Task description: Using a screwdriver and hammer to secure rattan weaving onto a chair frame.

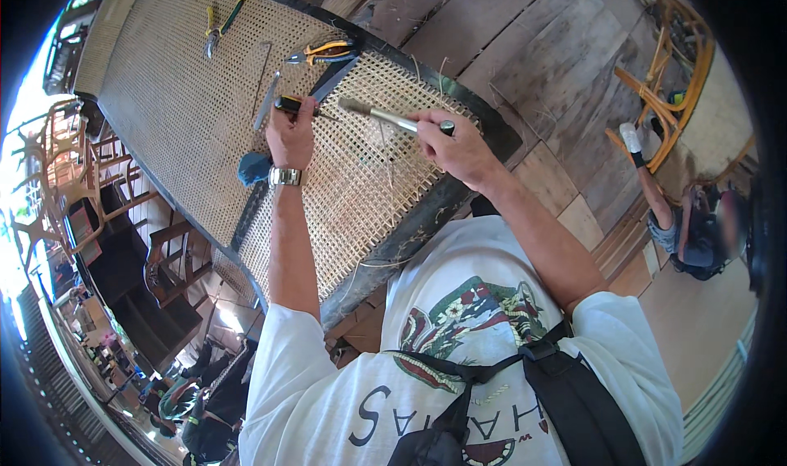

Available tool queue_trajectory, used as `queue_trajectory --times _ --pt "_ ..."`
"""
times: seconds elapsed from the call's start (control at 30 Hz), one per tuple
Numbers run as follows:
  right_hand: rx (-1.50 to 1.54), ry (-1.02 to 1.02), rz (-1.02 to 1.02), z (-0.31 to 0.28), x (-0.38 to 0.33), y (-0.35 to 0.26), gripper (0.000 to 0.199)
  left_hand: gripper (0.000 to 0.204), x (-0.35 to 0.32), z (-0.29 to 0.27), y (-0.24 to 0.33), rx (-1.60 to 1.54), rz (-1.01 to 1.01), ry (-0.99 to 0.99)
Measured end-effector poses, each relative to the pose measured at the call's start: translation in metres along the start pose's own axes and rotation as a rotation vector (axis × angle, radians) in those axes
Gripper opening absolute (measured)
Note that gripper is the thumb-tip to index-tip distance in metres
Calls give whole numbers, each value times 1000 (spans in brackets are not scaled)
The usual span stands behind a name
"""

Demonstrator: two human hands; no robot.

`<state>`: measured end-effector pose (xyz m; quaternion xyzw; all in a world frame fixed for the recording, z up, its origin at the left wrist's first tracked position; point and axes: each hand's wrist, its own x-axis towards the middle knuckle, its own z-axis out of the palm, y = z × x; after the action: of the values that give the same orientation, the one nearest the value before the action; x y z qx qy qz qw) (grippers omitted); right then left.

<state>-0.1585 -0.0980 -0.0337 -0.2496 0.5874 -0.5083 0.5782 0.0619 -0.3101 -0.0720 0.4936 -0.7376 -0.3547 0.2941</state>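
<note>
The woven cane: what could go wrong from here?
The thin-shafted tool in the left grip could slip and snag the woven cane beneath it. The silvery tool in the right grip might knock the left grip, since its far end is close by. The orange-handled pliers lie loose and could get nudged.

From here I see a black-and-yellow-handled screwdriver (288,104) and a silver-shafted, hammer-like tool (395,120) over the pale woven cane panel (205,122), ends near each other.
</note>
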Motion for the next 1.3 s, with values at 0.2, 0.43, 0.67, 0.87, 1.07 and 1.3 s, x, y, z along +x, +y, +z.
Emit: queue_trajectory --times 0.2,0.43,0.67,0.87,1.07,1.3 --pt "-28 137 -61 9 16 8 36 32 -2 8 -3 -6 31 26" --pt "-30 -89 35 4 12 2 32 36 -5 7 -4 147 31 23" --pt "51 68 -32 -2 6 -6 33 31 -7 12 4 118 4 -69" --pt "-74 -62 107 -13 3 -9 34 29 -5 4 4 -119 -3 4" --pt "85 26 37 -9 1 -11 33 30 -11 9 1 3 26 -16" --pt "27 6 65 -4 -3 -8 32 30 -15 9 6 69 -38 -60"
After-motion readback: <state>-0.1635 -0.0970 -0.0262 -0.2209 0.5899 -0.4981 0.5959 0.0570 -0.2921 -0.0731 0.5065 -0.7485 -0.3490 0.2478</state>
